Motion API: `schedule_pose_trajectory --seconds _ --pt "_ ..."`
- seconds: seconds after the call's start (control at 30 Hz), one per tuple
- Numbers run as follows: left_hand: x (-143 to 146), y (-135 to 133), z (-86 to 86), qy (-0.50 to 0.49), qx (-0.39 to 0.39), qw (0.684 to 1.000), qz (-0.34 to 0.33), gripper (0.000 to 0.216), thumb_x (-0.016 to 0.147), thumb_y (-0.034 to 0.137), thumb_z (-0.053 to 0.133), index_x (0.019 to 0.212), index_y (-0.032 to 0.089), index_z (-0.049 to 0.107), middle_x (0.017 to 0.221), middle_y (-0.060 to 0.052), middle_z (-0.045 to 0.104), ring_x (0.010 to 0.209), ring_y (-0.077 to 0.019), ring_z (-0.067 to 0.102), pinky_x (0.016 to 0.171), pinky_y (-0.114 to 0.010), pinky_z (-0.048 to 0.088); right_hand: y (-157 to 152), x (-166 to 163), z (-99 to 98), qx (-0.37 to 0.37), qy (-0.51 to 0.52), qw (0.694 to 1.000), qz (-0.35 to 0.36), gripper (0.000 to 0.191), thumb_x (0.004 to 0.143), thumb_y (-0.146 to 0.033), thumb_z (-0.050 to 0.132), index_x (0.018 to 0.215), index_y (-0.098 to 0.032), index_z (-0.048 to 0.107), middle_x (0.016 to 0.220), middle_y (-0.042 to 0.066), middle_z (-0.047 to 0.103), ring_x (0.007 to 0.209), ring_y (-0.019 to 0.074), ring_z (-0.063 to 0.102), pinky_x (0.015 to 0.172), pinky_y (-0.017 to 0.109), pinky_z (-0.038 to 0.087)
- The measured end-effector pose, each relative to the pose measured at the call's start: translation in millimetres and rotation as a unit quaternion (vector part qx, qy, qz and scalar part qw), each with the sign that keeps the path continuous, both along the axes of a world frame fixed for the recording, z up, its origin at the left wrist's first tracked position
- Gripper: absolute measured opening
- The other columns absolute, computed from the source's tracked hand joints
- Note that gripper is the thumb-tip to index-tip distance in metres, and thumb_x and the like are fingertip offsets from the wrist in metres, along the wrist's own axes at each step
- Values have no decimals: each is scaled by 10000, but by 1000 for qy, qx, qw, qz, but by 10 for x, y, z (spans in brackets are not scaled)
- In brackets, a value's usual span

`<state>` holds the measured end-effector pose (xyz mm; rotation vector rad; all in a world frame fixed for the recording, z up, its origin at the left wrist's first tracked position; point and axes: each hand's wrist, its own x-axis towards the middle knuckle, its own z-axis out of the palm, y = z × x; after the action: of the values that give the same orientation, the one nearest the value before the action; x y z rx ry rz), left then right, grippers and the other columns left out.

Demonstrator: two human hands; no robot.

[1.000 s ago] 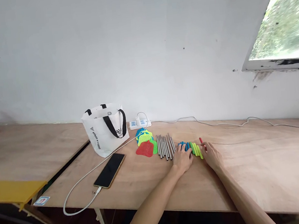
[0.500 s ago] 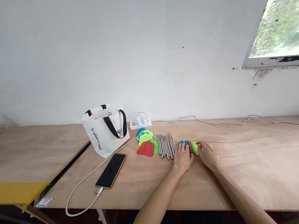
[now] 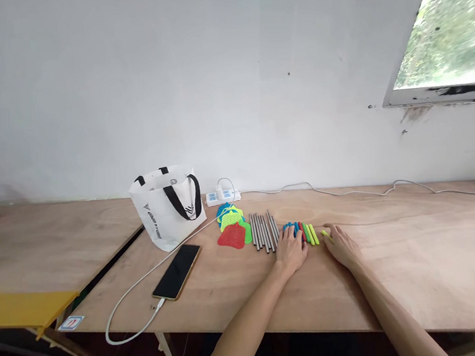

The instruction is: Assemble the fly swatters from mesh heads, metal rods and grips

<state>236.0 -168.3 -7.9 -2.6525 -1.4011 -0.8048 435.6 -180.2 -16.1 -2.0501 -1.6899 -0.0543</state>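
My left hand (image 3: 290, 251) rests on the blue end of a row of short coloured sticks, fingers spread over the blue sticks (image 3: 297, 226) and hiding part of them. Beside it in the row lie a red stick (image 3: 302, 230), a green stick (image 3: 306, 232) and yellow sticks (image 3: 314, 234). A loose yellow stick (image 3: 326, 234) sits apart from the row, between the thumb and fingers of my right hand (image 3: 343, 245), which partly cover it. Left of my left hand, several grey metal rods (image 3: 262, 232) lie side by side.
Mesh pieces like fly swatter heads, a red one (image 3: 232, 236) on top, lie left of the rods. Beyond are a white tote bag (image 3: 160, 215), a power strip (image 3: 211, 199) and a phone (image 3: 177, 272) on a white cable (image 3: 121, 302). A grey cord (image 3: 350, 192) runs along the wall.
My right hand has moved right, from the end of the stick row to the loose yellow stick. The row's yellow end is uncovered now. My left hand has stayed in place.
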Motion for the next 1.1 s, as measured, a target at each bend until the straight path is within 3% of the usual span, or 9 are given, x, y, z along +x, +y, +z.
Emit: schedule_pose_trajectory --seconds 0.2,0.4,0.63,0.8,0.93,1.03,1.1 --pt "-10 6 -16 -5 15 1000 -17 329 986 307 488 1279 210 601 1318 -117 582 1268 -277 512 1106 -428 414 17 -81 3 -23 10 999 46 355 980 -355 359 1247 -225 552 1109 96 713 972 257 682 820 367 464" --pt "7 16 -28 -6 3 1000 -13 307 979 304 494 1240 178 593 1334 -125 584 1286 -279 501 1102 -433 416 -20 -100 -32 -30 12 997 75 321 929 -291 424 1220 -250 554 988 66 733 953 262 688 814 356 453" --pt "16 34 -40 -7 13 1000 -13 242 971 288 507 1175 180 579 1288 -123 595 1268 -274 511 1094 -430 414 190 -78 -65 12 36 997 68 362 989 -353 289 1220 -235 541 1010 81 720 899 240 690 747 337 470" --pt "16 21 -16 -4 11 1000 -10 207 954 278 529 1131 182 577 1247 -122 603 1220 -280 534 1061 -438 438 249 -118 -100 48 30 992 112 400 980 -381 283 1205 -241 583 1134 106 677 1029 263 655 870 394 479" --pt "17 8 6 -7 9 1000 -11 219 954 264 516 1143 166 565 1252 -130 607 1222 -282 536 1067 -435 433 203 -166 -109 56 10 984 170 387 949 -463 405 1224 -292 616 1279 92 632 1227 289 567 1041 473 407" --pt "17 8 10 -16 -2 1000 3 271 945 277 523 1181 146 549 1269 -148 607 1230 -295 535 1080 -449 426 283 -131 -35 19 2 974 228 501 919 -507 460 1386 -337 527 1480 76 518 1385 315 441 1145 600 275" --pt "18 14 4 -24 -6 1000 12 319 930 285 539 1213 137 537 1275 -154 609 1238 -305 531 1094 -459 417 405 -50 71 -43 5 964 263 616 887 -555 499 1463 -337 462 1555 85 446 1452 347 355 1159 665 206"
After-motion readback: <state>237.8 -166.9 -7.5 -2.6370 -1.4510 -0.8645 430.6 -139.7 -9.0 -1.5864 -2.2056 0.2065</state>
